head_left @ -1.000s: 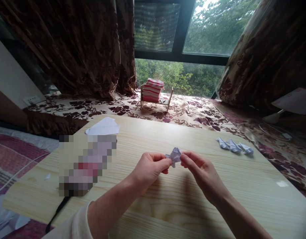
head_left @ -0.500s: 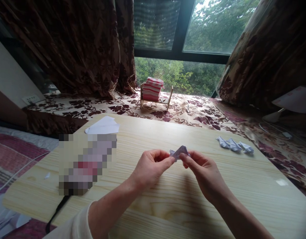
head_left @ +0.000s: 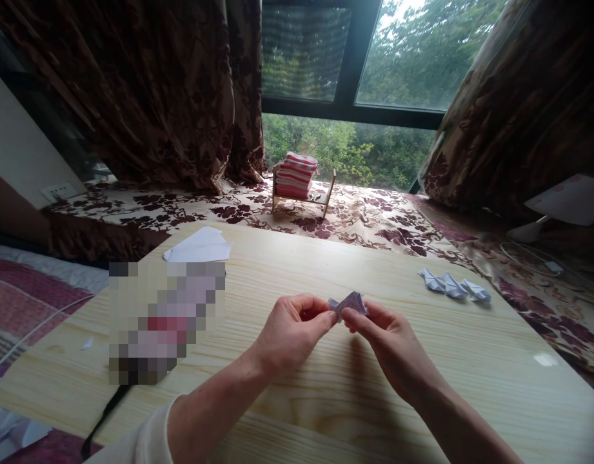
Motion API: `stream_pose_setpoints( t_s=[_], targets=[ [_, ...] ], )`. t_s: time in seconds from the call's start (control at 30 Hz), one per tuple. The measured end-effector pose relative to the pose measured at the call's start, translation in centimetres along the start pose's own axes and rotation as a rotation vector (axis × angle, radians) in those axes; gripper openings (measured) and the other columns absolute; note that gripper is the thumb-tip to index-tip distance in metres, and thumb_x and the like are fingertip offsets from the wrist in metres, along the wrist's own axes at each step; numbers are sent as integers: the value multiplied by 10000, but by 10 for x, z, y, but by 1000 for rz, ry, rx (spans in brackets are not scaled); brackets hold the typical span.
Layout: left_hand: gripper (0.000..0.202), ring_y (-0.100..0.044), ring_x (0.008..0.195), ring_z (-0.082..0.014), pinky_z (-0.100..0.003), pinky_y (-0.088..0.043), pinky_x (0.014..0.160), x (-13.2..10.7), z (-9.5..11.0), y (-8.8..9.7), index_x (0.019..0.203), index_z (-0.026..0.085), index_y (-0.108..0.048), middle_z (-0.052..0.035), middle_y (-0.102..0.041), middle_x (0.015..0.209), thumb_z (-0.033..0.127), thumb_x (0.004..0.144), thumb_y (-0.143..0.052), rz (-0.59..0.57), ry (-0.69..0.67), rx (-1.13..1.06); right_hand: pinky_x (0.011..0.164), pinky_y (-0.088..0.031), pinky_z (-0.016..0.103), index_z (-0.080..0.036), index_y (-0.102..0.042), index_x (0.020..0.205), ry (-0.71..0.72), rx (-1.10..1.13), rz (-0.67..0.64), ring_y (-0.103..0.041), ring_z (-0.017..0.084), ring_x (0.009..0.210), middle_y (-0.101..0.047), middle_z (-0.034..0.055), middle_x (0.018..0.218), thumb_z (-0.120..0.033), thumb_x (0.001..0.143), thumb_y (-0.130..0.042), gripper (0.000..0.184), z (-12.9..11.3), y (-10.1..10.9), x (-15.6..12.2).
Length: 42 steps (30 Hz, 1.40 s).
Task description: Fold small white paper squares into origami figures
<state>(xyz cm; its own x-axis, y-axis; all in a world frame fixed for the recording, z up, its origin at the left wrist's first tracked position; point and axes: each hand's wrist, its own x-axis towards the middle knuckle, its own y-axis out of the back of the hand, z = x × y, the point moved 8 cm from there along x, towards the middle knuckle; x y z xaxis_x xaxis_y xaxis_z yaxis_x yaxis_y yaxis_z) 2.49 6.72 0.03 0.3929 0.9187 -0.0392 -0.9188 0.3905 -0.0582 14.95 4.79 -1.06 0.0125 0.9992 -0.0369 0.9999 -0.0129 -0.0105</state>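
Just above the middle of a light wooden table (head_left: 297, 399), both my hands pinch a small folded piece of pale purple paper (head_left: 349, 302). My left hand (head_left: 289, 330) grips its left end between thumb and forefinger, the other fingers curled in. From the right, my right hand (head_left: 388, 348) holds the paper's other end with its fingertips closed. The paper lies nearly flat between them.
Three small folded paper pieces (head_left: 454, 285) lie in a row at the table's right. White paper sheets (head_left: 198, 246) lie at the far left edge, by a blurred-out patch (head_left: 166, 316). A small wooden rack with striped cloth (head_left: 299, 180) stands on the floral windowsill behind.
The folded paper has been tilted from upright to nearly flat between my fingers. Both hands have stayed in the same place.
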Motion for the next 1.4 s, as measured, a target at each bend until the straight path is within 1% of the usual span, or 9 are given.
stream_pose_setpoints(
  t_s=[0.13,0.3,0.43,0.57,0.83,0.97,1.1,1.27,1.4],
  targets=[
    [174,-491,627,-118,-233,-377,599,-1,-2,1,666,102,-664,-20,-603,634,269,711,-652,16,26,-10,785,-469,305,-199,-732,782,-5,25,-17,-611,183,778,-708,21,752,-402,706,-722,217,0,-2,0],
    [177,-439,583,-104,-227,-337,550,-1,1,2,588,115,-620,2,-540,574,254,694,-641,40,6,19,767,-464,298,-191,-717,757,28,24,-41,-604,179,751,-699,24,739,-404,708,-721,218,-1,-7,1],
    [191,-427,574,-103,-229,-321,540,1,-6,2,579,113,-634,5,-528,554,271,687,-644,63,49,9,743,-458,284,-185,-687,704,53,37,9,-595,174,741,-682,18,712,-390,696,-738,212,3,-6,2],
    [211,-434,569,-95,-225,-330,551,2,-15,4,600,110,-645,2,-555,571,308,648,-700,107,110,-64,777,-454,284,-195,-702,764,39,85,43,-600,170,768,-695,17,746,-377,720,-725,189,9,-2,2],
    [199,-406,572,-91,-225,-313,540,2,-7,-1,631,110,-652,10,-518,569,287,721,-648,0,19,-53,711,-457,248,-192,-699,731,94,72,41,-571,139,707,-671,-5,695,-354,735,-713,162,3,-2,1],
    [191,-403,574,-92,-223,-316,538,3,-7,2,671,121,-661,15,-505,576,277,764,-602,1,10,23,706,-452,239,-195,-688,694,86,72,66,-564,131,692,-639,-21,653,-350,735,-712,162,4,1,1],
    [248,-462,634,-108,-224,-364,593,3,-5,7,654,125,-639,-3,-533,614,275,816,-526,29,-5,50,721,-443,239,-191,-619,590,72,115,111,-560,132,704,-604,-29,629,-354,726,-721,236,6,7,2],
    [189,-461,624,-98,-219,-368,580,2,-6,1,741,132,-625,6,-553,668,320,751,-641,4,-16,12,703,-442,239,-185,-586,562,52,123,117,-538,124,673,-577,-30,611,-352,705,-738,267,8,7,3],
    [164,-460,614,-97,-222,-369,583,1,-6,-2,711,131,-615,6,-542,647,284,770,-616,14,-57,34,682,-445,232,-186,-633,614,75,87,101,-526,117,651,-566,-33,607,-346,711,-731,211,4,5,1]
  ],
)
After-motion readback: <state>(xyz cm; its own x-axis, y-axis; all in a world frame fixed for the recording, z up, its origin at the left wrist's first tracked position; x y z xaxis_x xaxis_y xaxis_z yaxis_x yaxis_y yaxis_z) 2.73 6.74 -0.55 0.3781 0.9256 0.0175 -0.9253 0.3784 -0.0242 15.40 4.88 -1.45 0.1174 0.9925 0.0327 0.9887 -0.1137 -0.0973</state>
